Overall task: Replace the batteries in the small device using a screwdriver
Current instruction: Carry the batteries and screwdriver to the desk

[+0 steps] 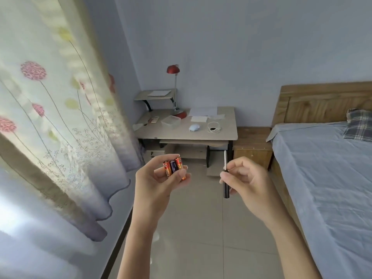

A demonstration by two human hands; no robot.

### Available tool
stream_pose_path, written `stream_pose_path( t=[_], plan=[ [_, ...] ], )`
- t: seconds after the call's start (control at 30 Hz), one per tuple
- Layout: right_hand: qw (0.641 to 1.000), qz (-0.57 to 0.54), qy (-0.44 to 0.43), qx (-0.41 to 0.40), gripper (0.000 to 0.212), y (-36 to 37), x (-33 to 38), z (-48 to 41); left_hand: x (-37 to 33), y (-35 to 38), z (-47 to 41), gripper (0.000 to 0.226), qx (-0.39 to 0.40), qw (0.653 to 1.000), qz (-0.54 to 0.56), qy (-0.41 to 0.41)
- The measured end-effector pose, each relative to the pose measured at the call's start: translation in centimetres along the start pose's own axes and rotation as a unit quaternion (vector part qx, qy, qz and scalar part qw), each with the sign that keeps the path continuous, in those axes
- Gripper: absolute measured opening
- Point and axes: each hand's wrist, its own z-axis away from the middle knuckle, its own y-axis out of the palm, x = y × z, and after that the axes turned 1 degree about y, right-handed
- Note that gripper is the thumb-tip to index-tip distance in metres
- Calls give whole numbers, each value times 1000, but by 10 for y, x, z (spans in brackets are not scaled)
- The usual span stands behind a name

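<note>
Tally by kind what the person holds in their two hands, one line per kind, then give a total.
Batteries, in the left hand: 3
Screwdriver, in the right hand: 1
Total: 4

A bedroom in a home: a wooden-framed bed point(326, 178) with a blue sheet and plaid pillow point(359, 125) lines the right wall, a low wooden nightstand point(253, 146) beside it; floral curtains point(52, 117) hang at left; at the far wall a small tabletop point(227, 133) carries a red lamp point(174, 71), papers and a mouse point(194, 127), over a tiled floor point(201, 238)
</note>
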Motion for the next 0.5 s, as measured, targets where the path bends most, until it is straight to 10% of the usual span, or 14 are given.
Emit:
stream_pose_path(
  t=[0.5],
  plan=[
    [1000,-18,18,-6,10,5,-84,-278,84,37,-280,31,10,1000,-2,-19]
  ],
)
